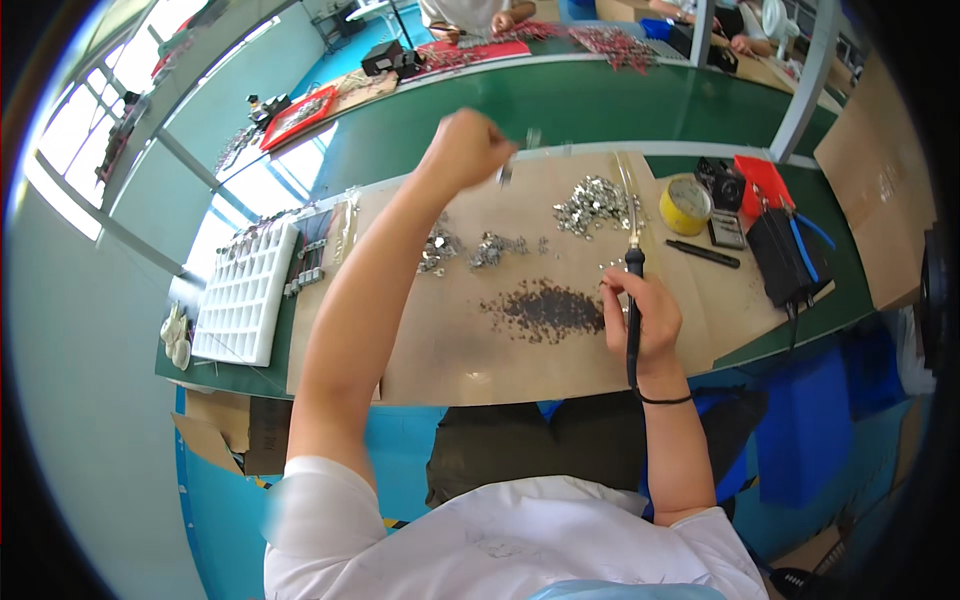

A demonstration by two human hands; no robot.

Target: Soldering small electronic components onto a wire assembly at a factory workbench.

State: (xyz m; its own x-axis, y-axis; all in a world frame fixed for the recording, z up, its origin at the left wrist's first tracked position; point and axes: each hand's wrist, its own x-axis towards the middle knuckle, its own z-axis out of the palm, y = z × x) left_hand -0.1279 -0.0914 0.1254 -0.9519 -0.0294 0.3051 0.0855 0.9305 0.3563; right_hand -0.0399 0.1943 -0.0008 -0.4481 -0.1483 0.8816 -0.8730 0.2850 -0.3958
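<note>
My left hand (pixel 465 150) is raised over the far side of the brown cardboard sheet (pixel 430 345), its fingers closed. A small shiny metal part (pixel 504 175) shows at its fingertips, smeared by motion. In my right hand (pixel 650 315) is a soldering iron (pixel 634 275), its black handle upright and its tip pointing away from me. Just left of that hand lies a pile of small dark brown pieces (pixel 548 310). Beyond it are heaps of silvery metal parts: one large heap (pixel 595 205) and a smaller heap (pixel 492 249).
A yellow tape-like roll (pixel 686 207), a black pen-shaped tool (pixel 702 254) and a black box with blue-handled pliers (pixel 780 260) stand at the right. A white compartment tray (pixel 246 292) lies left. Another person's hands (pixel 503 21) work across the green table (pixel 690 110).
</note>
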